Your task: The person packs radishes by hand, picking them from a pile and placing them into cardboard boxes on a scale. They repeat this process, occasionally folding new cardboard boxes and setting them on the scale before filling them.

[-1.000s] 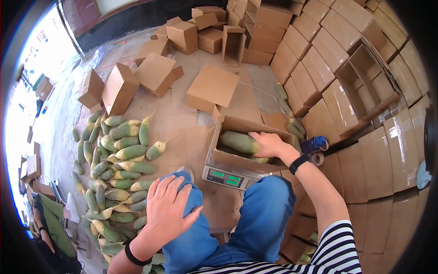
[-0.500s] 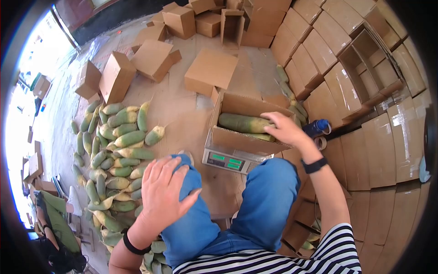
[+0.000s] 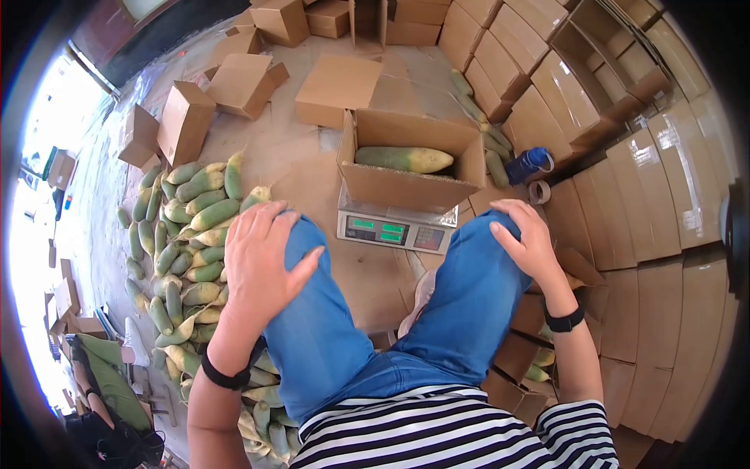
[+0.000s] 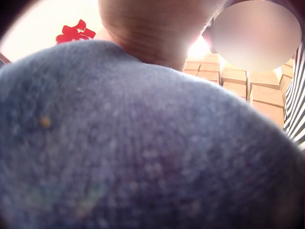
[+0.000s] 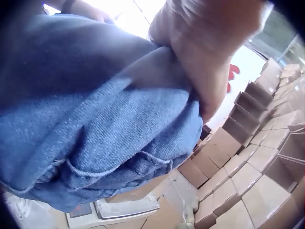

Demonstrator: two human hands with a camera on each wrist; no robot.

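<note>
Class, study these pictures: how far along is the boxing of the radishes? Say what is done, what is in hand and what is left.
Done: one radish shows in the open box on the scale. In hand: nothing; the left hand and right hand rest on the knees. Left: the box looks far from full, and a large pile of radishes lies on the floor.

The floor (image 3: 312, 180) was covered with flattened cardboard. A heap of radishes (image 3: 191, 234) lay on it at the left, and a few more lay along the foot of the stack (image 3: 625, 180) of boxes at the right. A scale (image 3: 391, 230) stood in the middle. Loose boxes (image 3: 183, 125) sat scattered beyond it, some tipped over. A bottle (image 3: 527, 166) and a tape roll (image 3: 537, 191) lay just beside the stack.
</note>
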